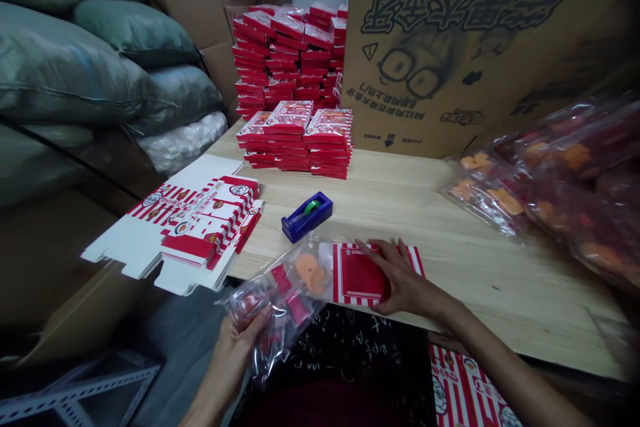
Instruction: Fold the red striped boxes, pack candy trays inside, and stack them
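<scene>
A wooden table (pixel 500 280) carries stacked red boxes (pixel 295 140), flat blanks (pixel 200 227), a tape dispenser (pixel 307 216), and clear bags (pixel 550 173).

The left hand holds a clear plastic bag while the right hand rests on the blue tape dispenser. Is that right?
No: the right hand rests on a flat red-and-white striped carton, not the blue tape dispenser, as the head view shows. The left hand does hold the clear plastic bag.
</scene>
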The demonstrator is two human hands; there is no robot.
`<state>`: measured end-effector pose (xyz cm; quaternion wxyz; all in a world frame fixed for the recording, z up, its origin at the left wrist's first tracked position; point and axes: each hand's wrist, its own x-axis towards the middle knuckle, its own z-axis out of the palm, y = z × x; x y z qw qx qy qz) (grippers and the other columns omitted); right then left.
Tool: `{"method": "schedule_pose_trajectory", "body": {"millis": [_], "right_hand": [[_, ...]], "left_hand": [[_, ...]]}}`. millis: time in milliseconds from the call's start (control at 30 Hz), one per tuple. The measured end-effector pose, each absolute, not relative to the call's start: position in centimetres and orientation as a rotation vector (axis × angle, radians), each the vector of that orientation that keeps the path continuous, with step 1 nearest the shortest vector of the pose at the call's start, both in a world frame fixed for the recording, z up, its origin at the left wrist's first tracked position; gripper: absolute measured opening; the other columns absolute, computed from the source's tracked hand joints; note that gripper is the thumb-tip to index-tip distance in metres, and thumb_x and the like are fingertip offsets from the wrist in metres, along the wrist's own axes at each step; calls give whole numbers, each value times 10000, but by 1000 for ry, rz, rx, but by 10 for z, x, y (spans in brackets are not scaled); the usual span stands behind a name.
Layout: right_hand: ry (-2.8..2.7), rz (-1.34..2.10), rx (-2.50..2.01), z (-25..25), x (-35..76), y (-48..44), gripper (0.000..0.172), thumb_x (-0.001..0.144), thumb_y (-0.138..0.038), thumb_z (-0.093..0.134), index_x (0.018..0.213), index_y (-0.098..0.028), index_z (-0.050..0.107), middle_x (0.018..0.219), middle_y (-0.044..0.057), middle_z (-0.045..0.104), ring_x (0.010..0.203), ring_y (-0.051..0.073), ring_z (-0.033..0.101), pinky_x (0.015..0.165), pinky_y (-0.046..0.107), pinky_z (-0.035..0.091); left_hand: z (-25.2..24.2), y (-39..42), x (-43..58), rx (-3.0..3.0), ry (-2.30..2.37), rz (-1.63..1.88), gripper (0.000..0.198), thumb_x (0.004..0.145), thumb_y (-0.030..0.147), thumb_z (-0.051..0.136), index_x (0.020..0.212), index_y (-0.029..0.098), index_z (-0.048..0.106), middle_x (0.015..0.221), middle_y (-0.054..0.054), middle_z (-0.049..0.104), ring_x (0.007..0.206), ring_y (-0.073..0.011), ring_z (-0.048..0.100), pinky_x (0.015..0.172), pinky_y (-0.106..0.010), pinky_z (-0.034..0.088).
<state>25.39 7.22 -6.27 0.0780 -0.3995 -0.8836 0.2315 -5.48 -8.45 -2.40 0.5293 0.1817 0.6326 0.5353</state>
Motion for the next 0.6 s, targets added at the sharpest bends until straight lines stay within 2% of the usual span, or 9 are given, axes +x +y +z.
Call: {"method": "schedule_pose_trajectory", "body": {"millis": [133,233,433,600], "right_hand": [[-2650,731,-1183,-66,256,70,1384,584,-329,871,1665,-347,7,1547,159,410,1505,488,297,1227,710,-32],[-2650,729,-1185,-68,256,70,1382,589,-347,863,1666,-336,-2,1556,171,410,1510,487,294,1227,714,-9],[-2709,724,-1122,-72,257,71,1406,565,-337,880,1665,-350,5,1584,170,377,1520,478,287,1239,702,-27],[-2734,756,-1090,-73,257,71,1395,565,-349,891,1663,-370,31,1598,165,368,1529,482,267,1235,712,-37]], "left_hand": [[-27,-78,-71,377,1357,1093,446,664,329,925,1029,146,746,925,-100,811,759,-271,790,704,-351,631],[-29,-70,-84,333,1349,1008,421,615,250,937,983,149,758,904,-102,808,766,-257,781,735,-353,627],[-30,-39,-107,555,1302,740,310,670,191,863,959,129,770,896,-105,789,738,-217,747,676,-289,589],[-35,-4,-104,649,1321,688,241,619,120,822,853,153,775,836,-75,782,696,-204,722,632,-263,562]]}}
